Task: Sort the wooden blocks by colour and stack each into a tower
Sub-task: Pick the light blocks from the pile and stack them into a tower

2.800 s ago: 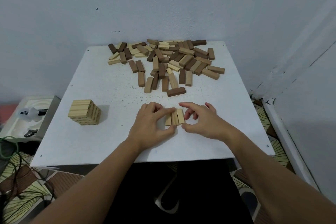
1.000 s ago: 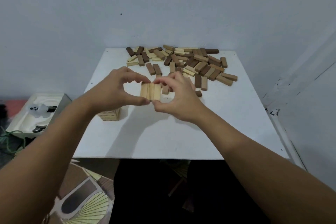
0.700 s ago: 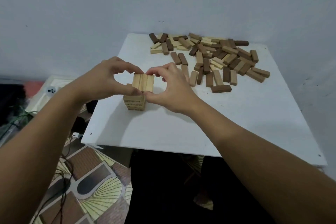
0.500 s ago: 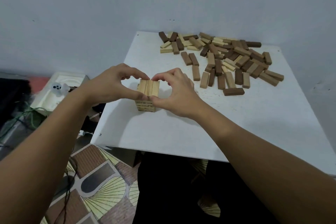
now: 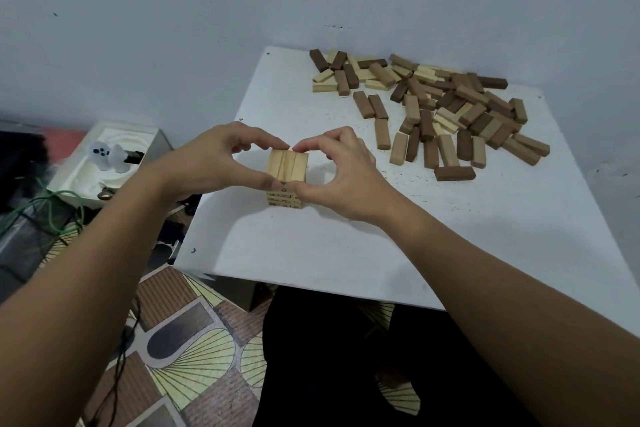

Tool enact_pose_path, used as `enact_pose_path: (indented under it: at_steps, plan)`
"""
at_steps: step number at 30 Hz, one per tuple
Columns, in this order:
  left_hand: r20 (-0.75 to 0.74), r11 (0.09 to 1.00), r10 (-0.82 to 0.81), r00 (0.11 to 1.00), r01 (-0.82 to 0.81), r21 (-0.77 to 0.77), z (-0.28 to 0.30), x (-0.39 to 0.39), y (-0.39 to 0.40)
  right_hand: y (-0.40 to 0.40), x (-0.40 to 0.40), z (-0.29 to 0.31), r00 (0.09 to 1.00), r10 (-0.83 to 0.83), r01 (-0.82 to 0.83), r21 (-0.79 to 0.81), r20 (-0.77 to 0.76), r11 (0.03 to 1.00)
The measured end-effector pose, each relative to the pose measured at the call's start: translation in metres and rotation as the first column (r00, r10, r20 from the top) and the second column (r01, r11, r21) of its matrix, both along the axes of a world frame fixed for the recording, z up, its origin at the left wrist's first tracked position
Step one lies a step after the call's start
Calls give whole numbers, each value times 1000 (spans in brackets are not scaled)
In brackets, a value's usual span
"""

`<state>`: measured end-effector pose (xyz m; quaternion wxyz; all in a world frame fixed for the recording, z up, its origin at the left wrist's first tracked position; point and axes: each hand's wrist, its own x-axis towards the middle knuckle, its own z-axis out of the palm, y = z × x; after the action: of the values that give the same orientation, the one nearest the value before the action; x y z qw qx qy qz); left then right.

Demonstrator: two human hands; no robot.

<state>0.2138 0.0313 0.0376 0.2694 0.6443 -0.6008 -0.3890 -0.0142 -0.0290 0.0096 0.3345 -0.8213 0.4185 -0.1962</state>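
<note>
Three light wooden blocks lie side by side as the top layer of a short light-wood tower on the white table. My left hand pinches this layer from the left, thumb at the near end and fingers at the far end. My right hand pinches it the same way from the right. A loose pile of light, mid-brown and dark blocks is spread over the table's far right.
The table's left edge runs close beside the tower. Left of the table stands a white box with small pale objects, and green cables lie on the patterned floor. A grey wall rises behind.
Both hands lifted the three light blocks from the table's front, carried them left and set them down onto the tower. The view has swung left.
</note>
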Motion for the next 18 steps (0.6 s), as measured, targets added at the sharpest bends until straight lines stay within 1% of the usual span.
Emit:
enact_pose_path:
  at_steps: [4, 9, 18]
  plan:
    - [-36, 999, -17, 999, 18, 33, -3, 5, 3, 2, -7, -2, 1000, 4, -4, 38, 5, 999]
    - [-112, 999, 17, 994, -11, 48, -6, 12, 8, 1, -12, -6, 1000, -15, 15, 86, 10, 996]
    - [-102, 997, 24, 995, -17, 69, -11, 12, 5, -2, -8, -5, 1000, -1, -2, 104, 21, 995]
